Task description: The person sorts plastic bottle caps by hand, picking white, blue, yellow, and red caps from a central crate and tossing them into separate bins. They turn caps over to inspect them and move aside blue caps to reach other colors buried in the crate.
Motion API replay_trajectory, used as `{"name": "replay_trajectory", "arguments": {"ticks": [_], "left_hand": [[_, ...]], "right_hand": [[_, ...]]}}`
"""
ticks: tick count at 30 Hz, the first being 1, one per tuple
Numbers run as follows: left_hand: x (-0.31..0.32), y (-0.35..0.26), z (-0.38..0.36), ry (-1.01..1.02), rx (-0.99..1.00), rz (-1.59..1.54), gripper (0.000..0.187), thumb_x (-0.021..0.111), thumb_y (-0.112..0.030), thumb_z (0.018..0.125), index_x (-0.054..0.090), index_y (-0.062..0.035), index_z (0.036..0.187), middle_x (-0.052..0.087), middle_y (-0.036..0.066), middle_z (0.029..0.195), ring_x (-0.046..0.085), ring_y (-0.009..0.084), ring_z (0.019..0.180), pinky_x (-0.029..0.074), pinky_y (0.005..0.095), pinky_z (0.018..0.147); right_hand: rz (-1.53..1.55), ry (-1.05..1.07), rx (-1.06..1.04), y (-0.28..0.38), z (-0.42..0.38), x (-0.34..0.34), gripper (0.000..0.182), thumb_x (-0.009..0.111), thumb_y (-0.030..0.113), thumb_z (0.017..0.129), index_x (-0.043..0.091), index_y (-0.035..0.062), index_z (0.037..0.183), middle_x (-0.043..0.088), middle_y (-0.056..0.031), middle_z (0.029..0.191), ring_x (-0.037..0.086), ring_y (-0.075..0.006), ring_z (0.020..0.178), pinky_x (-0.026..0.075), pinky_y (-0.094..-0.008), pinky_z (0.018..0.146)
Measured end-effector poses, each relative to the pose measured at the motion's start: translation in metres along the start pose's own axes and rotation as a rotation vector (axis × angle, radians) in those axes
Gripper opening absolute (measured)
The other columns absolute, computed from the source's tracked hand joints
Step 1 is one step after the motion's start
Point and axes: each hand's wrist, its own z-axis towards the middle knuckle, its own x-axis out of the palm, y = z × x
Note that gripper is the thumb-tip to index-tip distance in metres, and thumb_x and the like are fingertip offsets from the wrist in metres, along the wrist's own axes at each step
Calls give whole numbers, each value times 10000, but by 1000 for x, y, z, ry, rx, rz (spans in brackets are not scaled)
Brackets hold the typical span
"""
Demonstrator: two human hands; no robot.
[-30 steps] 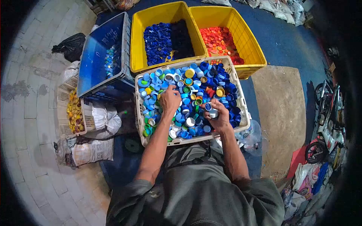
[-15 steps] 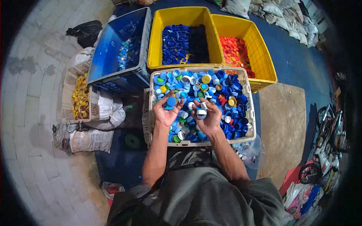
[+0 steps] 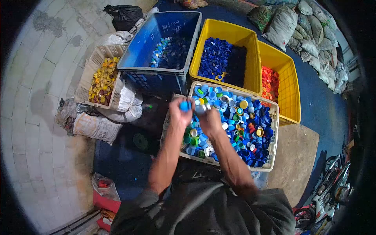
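Note:
A cream plastic tray (image 3: pixel 275 135) in front of me is filled with bottle caps (image 3: pixel 250 129), mostly light and dark blue with some white, green and yellow ones. My left hand (image 3: pixel 180 113) is closed on a blue bottle cap (image 3: pixel 185 105) above the tray's left edge. Close beside it, over the caps, my right hand (image 3: pixel 211 122) has its fingers curled around white bottle caps (image 3: pixel 202 108), somewhat smeared by motion.
Behind the tray stand a blue bin (image 3: pixel 133 64) with mixed caps, a yellow bin (image 3: pixel 256 58) with dark blue caps and another yellow bin (image 3: pixel 291 86) with red caps. At left, a cream crate (image 3: pixel 84 88) holds yellow caps. Sacks (image 3: pixel 282 27) are piled at the back right.
The view has swung left, so the tray and bins appear farther right. My hands have come closer together and shifted to the tray's left side, still with caps in them.

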Motion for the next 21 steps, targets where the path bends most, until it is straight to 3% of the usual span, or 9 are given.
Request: {"name": "replay_trajectory", "arguments": {"ticks": [1,4,5,7,9,11,15,17,21], "left_hand": [[63,-14,15,-529,158,-48,377,589,-326,853,510,17,987,577,165,912,564,321,843,489,470,832],[135,-68,50,-189,223,19,835,579,-467,850,229,81,1374,306,261,1412,325,346,1306,195,488,1127],[130,-90,64,-405,170,-33,935,555,-520,845,135,79,1428,145,248,1504,180,324,1399,81,459,1156],[139,-99,53,-325,244,10,965,528,-555,844,105,78,1437,73,229,1535,74,316,1438,-17,439,1156],[116,-95,48,-629,304,139,993,528,-580,833,96,73,1443,63,217,1541,65,309,1441,-23,427,1156],[83,-74,27,-555,273,312,891,553,-520,860,176,64,1417,181,221,1493,157,320,1408,99,448,1150],[32,-22,-15,-435,204,379,451,598,-423,900,561,-10,1078,609,130,1112,546,258,1112,418,395,996],[18,1,-29,-513,216,504,388,594,-446,907,591,-68,820,629,90,970,584,201,910,470,361,850],[28,28,-50,-345,185,1048,296,639,-309,901,632,-18,951,648,71,928,537,125,793,443,289,734]], "right_hand": [[-172,73,-116,12,14,33,285,420,33,880,510,-55,1135,585,-179,1151,517,-273,1163,426,-374,991],[262,309,-87,47,63,87,147,457,-8,779,424,109,697,440,-37,727,439,-190,717,400,-349,756],[99,212,-138,59,68,97,190,465,-40,782,398,106,680,410,-21,707,428,-178,711,403,-349,781],[-111,69,-107,65,73,89,115,460,-58,809,523,15,871,528,-105,899,532,-222,877,421,-372,888],[-183,-47,-165,65,45,79,288,453,-52,831,464,-54,1119,502,-187,1115,522,-287,1060,398,-394,977],[-246,-48,-192,55,19,41,639,447,-57,836,202,-84,1426,338,-275,1406,391,-395,1306,361,-418,1072],[-83,-227,-253,47,-40,-44,507,410,-103,787,409,-46,1291,425,-242,1347,547,-305,1110,506,-398,883],[-194,-377,-249,49,-70,-88,481,422,-81,789,438,-30,1267,494,-207,1280,584,-250,1028,517,-360,834],[-418,-483,-391,51,-109,-163,338,506,-43,833,508,11,1167,614,-84,1033,602,-140,851,485,-268,718]]}}
